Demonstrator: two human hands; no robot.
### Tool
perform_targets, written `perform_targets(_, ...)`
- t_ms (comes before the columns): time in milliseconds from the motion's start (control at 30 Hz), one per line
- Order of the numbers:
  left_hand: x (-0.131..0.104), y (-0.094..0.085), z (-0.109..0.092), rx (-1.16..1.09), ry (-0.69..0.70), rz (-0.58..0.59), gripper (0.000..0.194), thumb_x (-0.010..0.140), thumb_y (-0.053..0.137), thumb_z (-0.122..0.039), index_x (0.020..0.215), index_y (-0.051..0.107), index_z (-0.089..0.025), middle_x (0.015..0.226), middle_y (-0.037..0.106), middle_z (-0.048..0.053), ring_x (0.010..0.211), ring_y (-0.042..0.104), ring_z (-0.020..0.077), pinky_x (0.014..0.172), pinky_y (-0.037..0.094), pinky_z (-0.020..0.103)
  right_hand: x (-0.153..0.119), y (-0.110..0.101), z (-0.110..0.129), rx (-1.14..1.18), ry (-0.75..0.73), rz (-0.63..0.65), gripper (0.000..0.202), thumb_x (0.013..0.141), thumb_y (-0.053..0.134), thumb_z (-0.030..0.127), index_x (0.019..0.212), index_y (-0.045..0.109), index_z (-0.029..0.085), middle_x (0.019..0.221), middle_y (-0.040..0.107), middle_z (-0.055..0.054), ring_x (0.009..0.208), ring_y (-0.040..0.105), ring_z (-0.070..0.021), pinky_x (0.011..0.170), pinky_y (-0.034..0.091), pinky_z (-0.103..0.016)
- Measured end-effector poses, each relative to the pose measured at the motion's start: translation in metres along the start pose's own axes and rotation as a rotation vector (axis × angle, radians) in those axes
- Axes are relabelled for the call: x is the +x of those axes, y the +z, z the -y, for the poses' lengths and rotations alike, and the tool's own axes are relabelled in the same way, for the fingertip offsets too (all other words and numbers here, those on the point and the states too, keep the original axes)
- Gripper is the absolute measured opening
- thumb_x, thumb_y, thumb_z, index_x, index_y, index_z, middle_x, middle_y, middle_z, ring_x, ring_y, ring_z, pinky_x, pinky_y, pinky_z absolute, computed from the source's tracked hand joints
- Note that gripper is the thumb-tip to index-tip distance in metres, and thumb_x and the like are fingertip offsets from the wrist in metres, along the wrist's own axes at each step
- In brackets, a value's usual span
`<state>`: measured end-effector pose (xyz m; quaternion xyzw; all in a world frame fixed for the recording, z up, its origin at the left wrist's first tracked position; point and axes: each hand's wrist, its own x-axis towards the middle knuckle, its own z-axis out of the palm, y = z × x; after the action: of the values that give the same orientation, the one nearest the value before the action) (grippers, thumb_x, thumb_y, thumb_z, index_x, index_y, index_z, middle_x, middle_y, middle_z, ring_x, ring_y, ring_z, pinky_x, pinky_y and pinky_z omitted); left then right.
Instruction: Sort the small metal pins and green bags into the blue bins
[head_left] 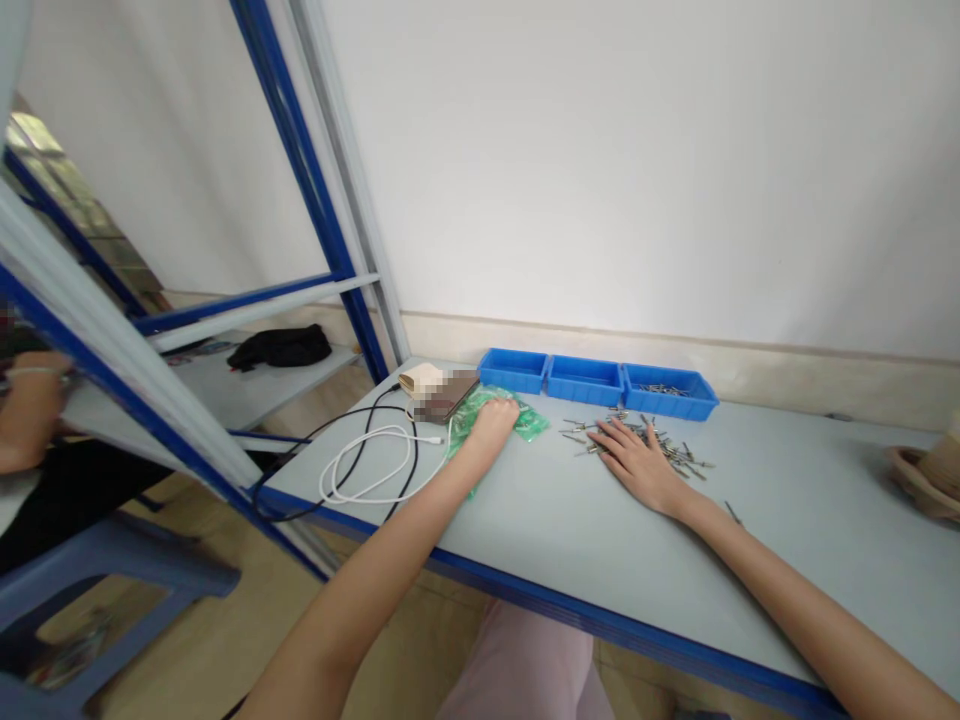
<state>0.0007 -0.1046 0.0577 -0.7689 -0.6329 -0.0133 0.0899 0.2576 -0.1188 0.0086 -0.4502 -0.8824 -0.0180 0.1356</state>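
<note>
My left hand [496,415] is closed on top of a green plastic bag [531,424]; its fingers are curled, and what they hold is hidden. Spread flat, my right hand [634,462] rests on the left part of a pile of small metal pieces [686,458]. Behind the hands three blue bins stand in a row: the left bin [514,371] and the middle bin [585,381] show no pieces, while the right bin [669,392] holds some metal pieces.
A white cable [367,500] and a black cable lie left of the bag, near a brown flat object [459,388] and a beige item [421,378]. A brown bowl-like object [922,485] is at the far right. Another person's arm [30,410] shows at the far left.
</note>
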Motion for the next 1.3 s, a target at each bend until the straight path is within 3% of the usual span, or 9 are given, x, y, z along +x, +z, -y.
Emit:
perform_targets(133, 0.016, -0.012, 0.015, 0.008, 0.013, -0.026, 0.026, 0.084, 0.041, -0.013, 0.105, 0.057, -0.009, 0.104, 0.058, 0.019, 0.103, 0.050, 0.0297, 0.085, 0.040, 0.041, -0.001, -0.002, 0.001, -0.007, 0.013, 0.011, 0.046, 0.092, 0.021, 0.041, 0.133, 0.035, 0.026, 0.140, 0.034, -0.005, 0.131, 0.024, -0.0244, 0.102, 0.008, -0.061)
perform_targets(233, 0.017, -0.005, 0.025, -0.001, 0.021, -0.052, 0.049, 0.078, 0.057, -0.026, 0.125, 0.044, -0.019, 0.124, 0.046, 0.015, 0.118, 0.037, 0.0322, 0.095, 0.031, 0.045, -0.001, -0.003, 0.002, 0.002, 0.012, 0.007, 0.046, 0.092, 0.020, 0.041, 0.132, 0.036, 0.026, 0.139, 0.036, -0.006, 0.130, 0.026, -0.0244, 0.102, 0.009, -0.061)
perform_targets(400, 0.011, 0.016, 0.031, -0.139, 0.010, 0.035, 0.047, 0.085, 0.044, -0.032, 0.131, 0.036, -0.028, 0.130, 0.040, 0.011, 0.121, 0.035, 0.0315, 0.096, 0.030, 0.046, -0.002, 0.000, 0.001, 0.017, -0.012, -0.040, 0.046, 0.091, 0.020, 0.042, 0.131, 0.037, 0.028, 0.137, 0.039, -0.006, 0.128, 0.031, -0.0239, 0.102, 0.012, -0.060)
perform_targets(500, 0.000, 0.021, 0.023, -0.193, 0.027, -0.014, 0.046, 0.086, 0.042, -0.032, 0.131, 0.036, -0.029, 0.130, 0.040, 0.011, 0.123, 0.032, 0.0316, 0.097, 0.028, 0.049, -0.002, 0.001, 0.001, 0.017, -0.018, -0.049, 0.045, 0.091, 0.020, 0.041, 0.131, 0.038, 0.028, 0.136, 0.040, -0.006, 0.126, 0.033, -0.0232, 0.103, 0.013, -0.058)
perform_targets(667, -0.035, 0.017, -0.005, -0.298, 0.236, 0.075, 0.051, 0.085, 0.043, -0.035, 0.134, 0.026, -0.036, 0.142, 0.023, 0.008, 0.131, 0.017, 0.0318, 0.099, 0.020, 0.058, -0.002, 0.002, 0.001, 0.038, 0.001, -0.031, 0.046, 0.091, 0.021, 0.043, 0.131, 0.037, 0.027, 0.137, 0.039, -0.006, 0.126, 0.034, -0.0225, 0.103, 0.014, -0.058)
perform_targets(767, -0.051, 0.014, -0.018, -0.299, 0.246, 0.064, 0.052, 0.086, 0.044, -0.029, 0.134, 0.025, -0.036, 0.144, 0.020, 0.007, 0.133, 0.014, 0.0303, 0.101, 0.017, 0.058, -0.002, 0.002, 0.000, 0.049, 0.005, -0.023, 0.046, 0.091, 0.021, 0.043, 0.131, 0.037, 0.028, 0.138, 0.038, -0.005, 0.126, 0.034, -0.0228, 0.103, 0.015, -0.059)
perform_targets(1100, -0.034, 0.012, -0.016, -0.278, 0.174, 0.017, 0.050, 0.085, 0.038, -0.012, 0.130, 0.035, -0.033, 0.138, 0.031, 0.008, 0.130, 0.022, 0.0290, 0.101, 0.023, 0.053, -0.003, -0.009, 0.007, -0.019, -0.051, -0.134, 0.042, 0.092, 0.023, 0.034, 0.132, 0.035, 0.029, 0.137, 0.040, -0.003, 0.126, 0.034, -0.0218, 0.105, 0.009, -0.055)
perform_targets(1233, -0.025, 0.015, -0.014, -0.233, 0.133, -0.053, 0.044, 0.086, 0.035, -0.009, 0.125, 0.045, -0.028, 0.129, 0.041, 0.010, 0.124, 0.033, 0.0266, 0.100, 0.030, 0.045, -0.004, -0.011, 0.009, -0.015, -0.173, -0.087, 0.040, 0.092, 0.029, 0.036, 0.130, 0.039, 0.029, 0.135, 0.043, -0.001, 0.126, 0.034, -0.0212, 0.105, 0.010, -0.054)
perform_targets(1300, -0.022, 0.017, -0.013, -0.205, 0.091, -0.076, 0.045, 0.084, 0.034, -0.005, 0.123, 0.048, -0.024, 0.125, 0.045, 0.011, 0.122, 0.036, 0.0268, 0.099, 0.032, 0.044, -0.003, -0.008, 0.008, -0.029, -0.148, -0.089, 0.039, 0.092, 0.029, 0.033, 0.128, 0.043, 0.028, 0.133, 0.045, -0.001, 0.125, 0.036, -0.0217, 0.104, 0.010, -0.056)
